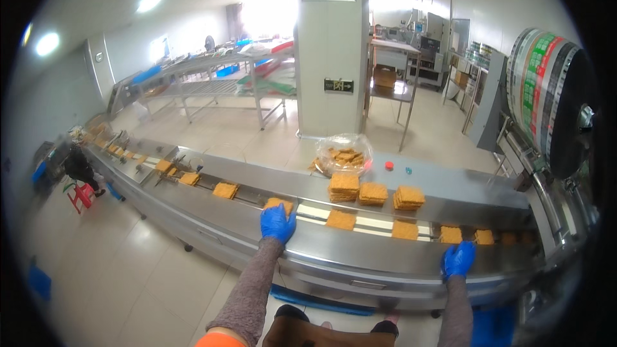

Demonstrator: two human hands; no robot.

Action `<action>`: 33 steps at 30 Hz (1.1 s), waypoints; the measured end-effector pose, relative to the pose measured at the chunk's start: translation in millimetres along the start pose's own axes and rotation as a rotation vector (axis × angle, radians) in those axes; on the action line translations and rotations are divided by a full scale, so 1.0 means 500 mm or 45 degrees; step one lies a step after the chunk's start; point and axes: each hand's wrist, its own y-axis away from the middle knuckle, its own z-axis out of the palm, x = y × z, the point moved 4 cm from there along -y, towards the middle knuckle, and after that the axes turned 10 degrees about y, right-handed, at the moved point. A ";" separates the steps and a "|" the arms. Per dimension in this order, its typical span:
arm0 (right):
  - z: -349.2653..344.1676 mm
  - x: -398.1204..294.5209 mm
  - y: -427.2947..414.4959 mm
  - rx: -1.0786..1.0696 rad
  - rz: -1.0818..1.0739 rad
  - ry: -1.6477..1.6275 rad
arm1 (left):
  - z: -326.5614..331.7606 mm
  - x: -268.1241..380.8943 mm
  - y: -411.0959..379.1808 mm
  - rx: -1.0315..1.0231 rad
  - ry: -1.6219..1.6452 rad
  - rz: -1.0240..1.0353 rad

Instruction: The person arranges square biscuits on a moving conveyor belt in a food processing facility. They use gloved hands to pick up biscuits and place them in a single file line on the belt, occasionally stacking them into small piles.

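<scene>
My left hand, in a blue glove, has its fingers at the near edge of square orange-brown snack pieces on the conveyor. My right hand, also in a blue glove, is at the channel's near edge, just below a snack square; its fingertips are partly hidden. Between my hands, a snack square and another square lie on the pale conveyor strips. Behind the channel stand a taller stack, a middle stack and a right stack of squares.
A clear plastic bag of broken pieces sits behind the stacks, near a red cap. At right stands a large printed film roll. A person is at far left near a red stool. A column rises beyond.
</scene>
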 end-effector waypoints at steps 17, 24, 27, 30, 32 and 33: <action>0.000 0.009 0.002 0.047 0.149 -0.134 | 0.005 -0.026 0.024 0.212 -0.381 -0.262; 0.003 0.012 0.005 0.252 0.083 -0.201 | 0.012 -0.018 0.000 0.053 0.018 -0.031; -0.003 0.008 0.003 0.143 0.096 -0.176 | 0.010 -0.026 0.008 0.415 -0.069 0.217; 0.007 0.019 0.003 0.138 0.097 -0.179 | 0.011 -0.026 0.008 0.288 -0.077 0.072; 0.018 0.027 0.004 0.161 0.087 -0.169 | 0.020 -0.039 0.004 0.241 -0.210 -0.047; 0.019 0.024 0.003 0.158 0.082 -0.165 | 0.021 -0.044 0.005 0.218 -0.281 -0.110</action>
